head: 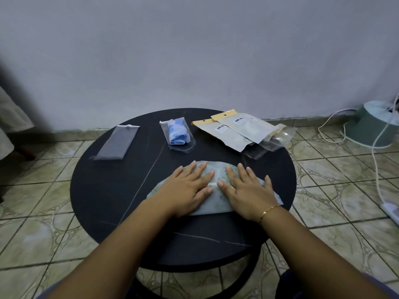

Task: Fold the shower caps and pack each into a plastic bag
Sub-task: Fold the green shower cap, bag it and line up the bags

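A pale green patterned shower cap (pixel 218 171) lies folded into a half-moon on the round black table (pixel 112 190). My left hand (pixel 190 188) presses flat on its left half, fingers straight and spread. My right hand (pixel 248 190), with a gold bracelet at the wrist, presses flat on its right half. A blue and white shower cap sits packed in a clear plastic bag (pixel 177 132) at the back middle. An empty clear bag (pixel 117 142) lies at the back left.
Two packets with tan header cards (pixel 239 130) and loose clear bags (pixel 278 137) lie at the table's back right. Beyond the table, on the tiled floor at right, are white cables (pixel 376 152), a power strip (pixel 390 210) and a pale green round base (pixel 375 124).
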Motion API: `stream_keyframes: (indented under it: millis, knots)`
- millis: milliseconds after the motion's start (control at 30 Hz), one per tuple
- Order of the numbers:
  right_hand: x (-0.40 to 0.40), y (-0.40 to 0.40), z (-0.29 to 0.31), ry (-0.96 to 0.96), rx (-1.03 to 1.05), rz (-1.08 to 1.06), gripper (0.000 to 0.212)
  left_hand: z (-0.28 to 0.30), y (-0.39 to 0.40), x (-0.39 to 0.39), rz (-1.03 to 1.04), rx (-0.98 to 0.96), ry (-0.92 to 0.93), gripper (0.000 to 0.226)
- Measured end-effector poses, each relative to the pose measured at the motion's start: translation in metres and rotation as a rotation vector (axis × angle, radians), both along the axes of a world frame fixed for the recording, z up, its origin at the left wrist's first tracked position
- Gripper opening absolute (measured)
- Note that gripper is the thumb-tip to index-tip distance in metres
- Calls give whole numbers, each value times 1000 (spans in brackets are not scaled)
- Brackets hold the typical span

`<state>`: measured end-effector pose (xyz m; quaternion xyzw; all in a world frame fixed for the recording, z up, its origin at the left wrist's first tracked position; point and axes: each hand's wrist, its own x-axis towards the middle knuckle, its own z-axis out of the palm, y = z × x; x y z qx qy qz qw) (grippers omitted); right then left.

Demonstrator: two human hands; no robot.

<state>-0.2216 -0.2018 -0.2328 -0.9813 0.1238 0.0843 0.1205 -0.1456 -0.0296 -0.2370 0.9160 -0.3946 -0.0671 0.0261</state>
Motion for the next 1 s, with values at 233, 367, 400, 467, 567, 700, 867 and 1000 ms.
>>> stream_keyframes:
  millis: [233,367,400,467,567,700,867,1000]
  knots:
    - [5,-7,-1,26,44,23,62,-1,-2,1,62,25,105,53]
    - [3,-15,1,-155,154,59,51,7,-3,-4,137,-16,173,47]
    - [2,-18,3,-207,171,67,52,10,-2,-6,168,-17,157,47]
    - [-1,-24,5,-286,131,80,52,16,4,-10,245,-10,91,48]
    - [-7,-21,5,-401,103,124,51,22,17,-16,320,-17,48,47]
    - [-20,6,0,-632,103,318,44,21,32,-28,400,-111,-6,48]
    - [-44,26,-2,-529,166,560,42,7,48,-39,406,-291,-218,54]
    - [-57,19,-9,-568,241,609,30,3,62,-42,57,-611,-385,34]
